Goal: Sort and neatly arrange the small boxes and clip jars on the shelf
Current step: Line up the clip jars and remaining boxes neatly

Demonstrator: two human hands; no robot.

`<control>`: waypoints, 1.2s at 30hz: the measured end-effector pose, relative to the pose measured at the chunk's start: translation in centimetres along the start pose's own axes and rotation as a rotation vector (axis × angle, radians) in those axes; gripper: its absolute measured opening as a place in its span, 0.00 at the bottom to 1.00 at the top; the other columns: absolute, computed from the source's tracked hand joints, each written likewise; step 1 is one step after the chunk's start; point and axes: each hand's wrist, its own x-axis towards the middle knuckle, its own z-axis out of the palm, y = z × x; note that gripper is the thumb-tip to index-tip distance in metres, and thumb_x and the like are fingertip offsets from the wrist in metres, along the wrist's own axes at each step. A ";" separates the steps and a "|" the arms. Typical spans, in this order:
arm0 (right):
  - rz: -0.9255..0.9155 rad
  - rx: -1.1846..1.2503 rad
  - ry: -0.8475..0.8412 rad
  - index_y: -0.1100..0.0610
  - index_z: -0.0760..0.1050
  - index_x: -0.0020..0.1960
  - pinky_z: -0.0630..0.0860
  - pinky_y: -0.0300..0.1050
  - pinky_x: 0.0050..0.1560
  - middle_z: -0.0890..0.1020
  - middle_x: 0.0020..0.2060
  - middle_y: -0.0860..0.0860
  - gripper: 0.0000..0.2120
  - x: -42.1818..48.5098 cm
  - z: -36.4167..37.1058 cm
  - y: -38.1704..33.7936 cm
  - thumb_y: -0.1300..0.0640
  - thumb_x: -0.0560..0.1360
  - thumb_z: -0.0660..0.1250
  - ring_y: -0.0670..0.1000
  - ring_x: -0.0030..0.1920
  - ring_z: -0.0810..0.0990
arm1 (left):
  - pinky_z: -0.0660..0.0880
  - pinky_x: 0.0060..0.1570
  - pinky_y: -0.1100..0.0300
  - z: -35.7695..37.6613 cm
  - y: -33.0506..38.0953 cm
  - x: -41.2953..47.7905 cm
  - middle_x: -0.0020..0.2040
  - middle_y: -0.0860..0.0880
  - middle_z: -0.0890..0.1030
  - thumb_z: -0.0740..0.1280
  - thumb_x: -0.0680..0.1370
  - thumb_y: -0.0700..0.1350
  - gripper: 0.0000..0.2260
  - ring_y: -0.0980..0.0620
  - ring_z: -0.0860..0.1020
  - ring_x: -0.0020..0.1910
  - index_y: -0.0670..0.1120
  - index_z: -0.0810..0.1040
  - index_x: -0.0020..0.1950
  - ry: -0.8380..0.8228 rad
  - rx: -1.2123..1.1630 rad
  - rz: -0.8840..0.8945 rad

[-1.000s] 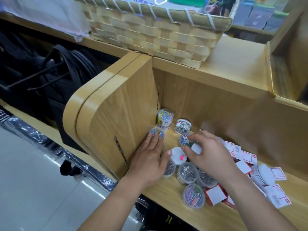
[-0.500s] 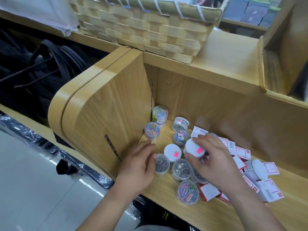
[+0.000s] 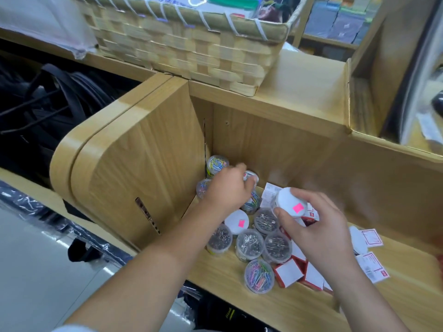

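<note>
In the head view, the shelf (image 3: pixel 275 312) is carrying a cluster of small round clear jars beside the side panel (image 3: pixel 143 164), with small boxes spreading out to their right.

The right hand (image 3: pixel 318 231) is holding a white-lid jar (image 3: pixel 290 204) in the air above the cluster. Thumb and fingers are clamping round its sides. Its lid is bearing a pink sticker and tilting toward the camera.

The left hand (image 3: pixel 227 188) is hovering at the back of the bay, with fingers bending over a labelled jar (image 3: pixel 251 176). Blur is hiding the grip, so I cannot tell whether they are closing on it.

The corner jar (image 3: pixel 217 164), which is holding coloured clips, is standing in the back corner by the panel. A second coloured jar (image 3: pixel 202 188) is peeking out left of that hand, and a third (image 3: pixel 253 202) is showing under it. Four silver jars (image 3: pixel 249 244), packed with plain metal clips, are standing close together mid-shelf. A capped jar (image 3: pixel 237 221) with its own pink sticker is standing among them, its lid hiding the contents. The front jar (image 3: pixel 259 275), full of pastel clips, is standing nearest the shelf edge, just beside a box (image 3: pixel 288 273).

The boxes are red and white and are lying at mixed angles, some showing red-bordered labels (image 3: pixel 370 267).

A woven basket (image 3: pixel 191 51) is sitting on top of the unit, holding flat packets too blurred to identify.
</note>
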 end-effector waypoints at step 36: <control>0.120 0.005 -0.102 0.46 0.83 0.56 0.75 0.44 0.59 0.82 0.52 0.37 0.19 -0.2 1.2 1.1 0.49 0.67 0.81 0.40 0.56 0.78 | 0.77 0.42 0.47 1.4 -2.2 -1.8 0.51 0.46 0.81 0.72 0.76 0.49 0.09 0.41 0.79 0.50 0.46 0.82 0.53 0.141 0.064 0.051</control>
